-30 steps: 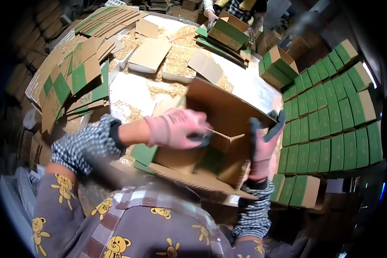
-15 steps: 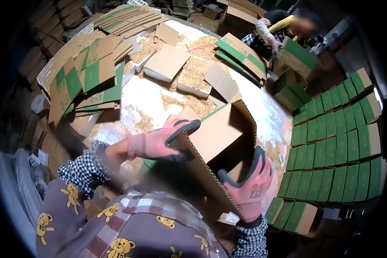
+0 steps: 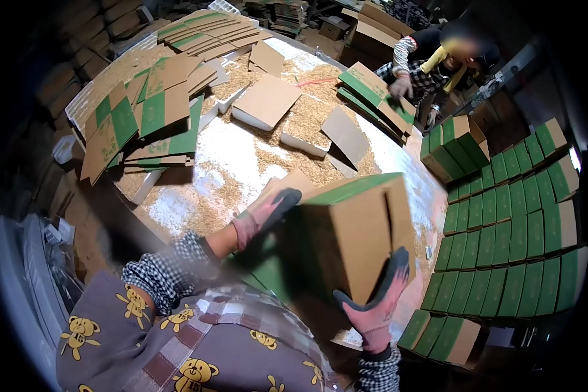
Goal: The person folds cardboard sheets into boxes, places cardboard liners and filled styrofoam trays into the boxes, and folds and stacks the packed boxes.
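Note:
In front of me a green-and-brown cardboard box (image 3: 359,242) is held tilted, its closed brown end and green side toward me. My right hand (image 3: 379,304), in a pink glove with dark fingertips, is closed around its lower right corner. My left hand (image 3: 268,212), gloved alike, lies along the box's left side with fingers together and pointing up; its thumb is hidden and it is slightly blurred. Beneath the left forearm a green cardboard surface (image 3: 261,268) shows in part. The inside of the box is hidden.
Flat folded cartons (image 3: 144,114) lie piled on the chip-strewn work table (image 3: 219,147). White blocks topped with cardboard (image 3: 268,101) stand mid-table. Rows of finished green boxes (image 3: 496,228) fill the right side. A co-worker (image 3: 431,65) bends over cartons at the far right.
The box has turned over so its closed end faces me instead of its open inside. My left hand has shifted along it. The co-worker's box is set down, and a hand reaches to flat cartons.

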Tool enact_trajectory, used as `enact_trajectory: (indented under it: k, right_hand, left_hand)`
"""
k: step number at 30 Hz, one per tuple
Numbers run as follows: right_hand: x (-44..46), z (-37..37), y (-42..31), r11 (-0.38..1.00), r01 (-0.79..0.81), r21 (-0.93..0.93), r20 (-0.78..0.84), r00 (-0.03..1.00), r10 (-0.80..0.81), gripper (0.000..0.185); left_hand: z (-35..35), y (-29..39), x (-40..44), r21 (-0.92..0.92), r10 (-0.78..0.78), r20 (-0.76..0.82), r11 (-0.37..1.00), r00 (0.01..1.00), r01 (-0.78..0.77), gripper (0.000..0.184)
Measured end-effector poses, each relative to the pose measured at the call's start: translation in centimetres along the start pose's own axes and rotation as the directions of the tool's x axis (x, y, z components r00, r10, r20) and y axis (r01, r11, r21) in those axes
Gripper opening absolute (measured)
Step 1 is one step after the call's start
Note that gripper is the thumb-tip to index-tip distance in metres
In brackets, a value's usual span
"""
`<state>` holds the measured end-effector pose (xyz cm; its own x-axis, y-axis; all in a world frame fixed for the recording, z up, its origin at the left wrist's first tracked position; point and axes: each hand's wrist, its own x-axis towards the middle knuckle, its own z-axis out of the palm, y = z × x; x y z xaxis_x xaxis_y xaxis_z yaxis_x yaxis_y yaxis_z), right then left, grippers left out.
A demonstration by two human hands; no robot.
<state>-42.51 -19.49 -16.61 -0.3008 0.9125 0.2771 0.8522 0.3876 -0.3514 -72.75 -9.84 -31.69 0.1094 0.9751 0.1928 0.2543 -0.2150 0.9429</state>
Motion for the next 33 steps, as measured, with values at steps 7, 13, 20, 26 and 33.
enact_trajectory:
  k: [7,13,20,26,33]
  right_hand:
    - [-3.1,8.7,1.8,0.299,-0.01,0.954,-0.074,0.961,0.268,0.057]
    - [4.0,2.7,2.3,0.352,-0.301,0.886,0.154,0.909,0.388,0.074]
    - [14.7,8.2,8.8,0.398,-0.458,0.795,0.468,0.88,0.078,0.044]
    - [33.8,33.3,14.0,-0.285,-0.883,0.373,0.926,0.337,0.169,0.047]
    - [32.3,35.0,21.7,-0.283,-0.916,0.284,0.929,0.336,-0.156,0.036]
  left_hand:
    - [-6.3,21.9,4.5,-0.151,0.634,0.385,0.76,0.67,-0.632,0.058]
    - [6.5,20.0,-1.8,-0.003,0.221,0.928,0.807,0.298,-0.59,0.041]
    - [-6.8,15.7,-4.7,0.71,-0.292,-0.144,0.635,0.945,0.304,0.079]
    - [-7.5,13.9,-5.4,0.605,-0.448,-0.171,0.655,0.878,0.452,0.08]
    - [-7.6,13.9,-3.5,0.474,-0.485,-0.212,0.708,0.848,0.524,0.073]
